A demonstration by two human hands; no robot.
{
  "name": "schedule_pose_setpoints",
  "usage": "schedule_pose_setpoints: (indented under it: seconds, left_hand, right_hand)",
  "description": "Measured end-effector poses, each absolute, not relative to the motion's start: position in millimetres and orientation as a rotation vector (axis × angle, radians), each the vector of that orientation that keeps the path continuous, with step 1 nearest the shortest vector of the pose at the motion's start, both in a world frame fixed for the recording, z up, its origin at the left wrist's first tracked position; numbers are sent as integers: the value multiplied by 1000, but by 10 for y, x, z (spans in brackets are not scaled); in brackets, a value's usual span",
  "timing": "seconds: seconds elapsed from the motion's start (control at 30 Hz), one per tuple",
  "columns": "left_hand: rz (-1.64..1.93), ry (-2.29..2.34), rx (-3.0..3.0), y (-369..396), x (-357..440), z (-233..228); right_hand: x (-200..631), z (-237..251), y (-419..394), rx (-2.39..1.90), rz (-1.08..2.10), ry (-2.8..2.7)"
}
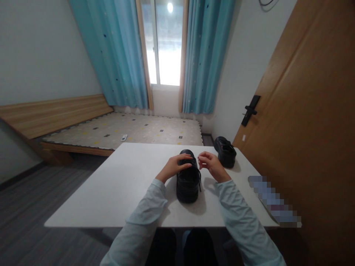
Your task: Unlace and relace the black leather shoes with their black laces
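The left hand (176, 165), thumb and fingers parted, lies over 1 black shoe (187, 194) mid-table, toe at 12 o'clock. A lace (200, 181) hangs loose at 4 o'clock: fastening looks unfinished. The right hand (211, 164), at 2 o'clock, curls; cannot tell if pinching. Beyond, the 2nd shoe (227, 159) stands untouched.

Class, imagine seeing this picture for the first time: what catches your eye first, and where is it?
The black lace-up shoe on the white table stands out first, with the left hand over it and the right hand beside it. A second black shoe sits near the table's far right corner. Behind, turquoise curtains flank the bright window.
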State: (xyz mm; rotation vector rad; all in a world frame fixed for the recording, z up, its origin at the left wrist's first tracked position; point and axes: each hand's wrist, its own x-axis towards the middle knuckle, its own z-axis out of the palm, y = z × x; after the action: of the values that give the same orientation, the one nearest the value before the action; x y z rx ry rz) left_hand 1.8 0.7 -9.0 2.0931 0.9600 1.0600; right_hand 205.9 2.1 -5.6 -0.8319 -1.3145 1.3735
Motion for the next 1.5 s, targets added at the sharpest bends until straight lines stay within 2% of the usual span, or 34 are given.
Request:
schedule_pose_setpoints:
  seconds: [0.23,0.4,0.6,1.0,1.5]
  left_hand:
    - [1047,962,2095,52,17,-148]
    - [1013,941,2122,43,5,-148]
    - [1018,938,2093,13,11,-107]
    - [1031,921,2096,21,6,-122]
    - [1051,918,2062,28,15,-132]
  right_hand:
    - [1975,-119,16,-972,1228,-1472]
    - [2001,-120,13,-967,1238,-1572]
    - [1973,-114,17,-989,1228,-1587]
    - [1901,-120,45,-917,998,-1546]
    - [1908,-99,-29,-701,1365,-1288]
